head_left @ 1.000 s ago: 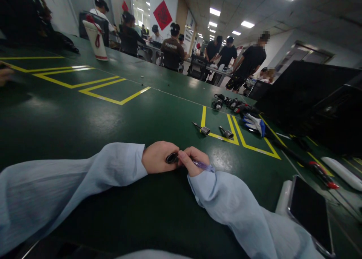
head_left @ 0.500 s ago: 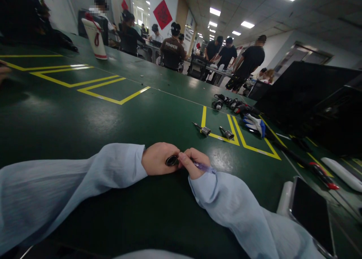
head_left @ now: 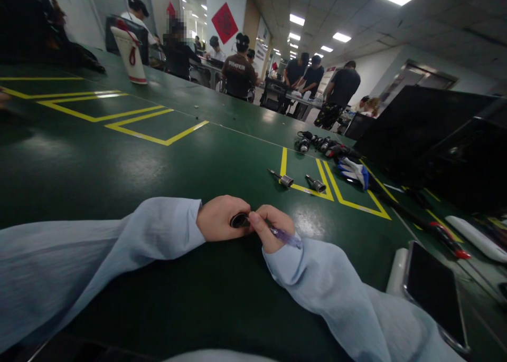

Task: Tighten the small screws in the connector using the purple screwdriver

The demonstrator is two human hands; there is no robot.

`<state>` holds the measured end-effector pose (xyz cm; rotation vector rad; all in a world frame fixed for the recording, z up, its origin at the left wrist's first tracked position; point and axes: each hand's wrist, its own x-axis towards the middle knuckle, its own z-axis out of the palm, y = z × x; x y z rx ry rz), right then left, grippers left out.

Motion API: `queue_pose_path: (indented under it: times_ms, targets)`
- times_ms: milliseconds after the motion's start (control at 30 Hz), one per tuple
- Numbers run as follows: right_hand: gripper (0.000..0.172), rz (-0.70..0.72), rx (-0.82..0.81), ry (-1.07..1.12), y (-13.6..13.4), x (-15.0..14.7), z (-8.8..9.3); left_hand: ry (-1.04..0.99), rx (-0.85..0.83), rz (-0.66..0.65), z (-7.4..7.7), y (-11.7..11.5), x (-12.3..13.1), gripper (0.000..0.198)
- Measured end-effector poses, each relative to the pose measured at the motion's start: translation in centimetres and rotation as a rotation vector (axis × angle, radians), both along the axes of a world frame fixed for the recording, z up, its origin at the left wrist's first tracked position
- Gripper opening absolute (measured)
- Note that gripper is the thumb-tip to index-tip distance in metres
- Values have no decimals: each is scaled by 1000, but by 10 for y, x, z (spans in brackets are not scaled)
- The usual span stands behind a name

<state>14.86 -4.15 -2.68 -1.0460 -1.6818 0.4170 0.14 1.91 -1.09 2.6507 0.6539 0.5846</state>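
Observation:
Both my forearms, in pale blue sleeves, rest on the green table (head_left: 119,161). My left hand (head_left: 217,218) is closed around a small dark ring-shaped part (head_left: 238,220), held at the fingertips. My right hand (head_left: 272,226) is closed on a thin purple pen-like tool (head_left: 285,238), its tip meeting the ring. The two hands touch each other just above the table surface.
Two metal sockets (head_left: 285,180) (head_left: 317,183) lie on yellow floor-style tape lines ahead. Beyond are black tool parts (head_left: 322,144) and a blue-white glove (head_left: 352,171). A phone (head_left: 433,293) and a red-handled tool (head_left: 446,238) lie right. A paper cup (head_left: 130,56) stands far left. People work at distant tables.
My hands stay together on the ring and pen; only the camera has shifted slightly.

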Motion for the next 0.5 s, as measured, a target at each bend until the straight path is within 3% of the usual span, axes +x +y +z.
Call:
queue_pose_path:
  times_ms: [100, 200, 367, 500]
  targets:
    - [28, -4, 104, -159, -2, -1, 1, 19, 4, -4, 0, 1, 0, 18]
    - [28, -10, 43, -142, -1, -1, -2, 38, -3, -4, -1, 2, -1, 15]
    - [29, 136, -415, 363, 11, 2, -5, -13, -79, 11, -5, 2, -1, 9]
    - [30, 239, -552, 612, 19, 2, -7, -65, -148, 8, -3, 2, 0, 5]
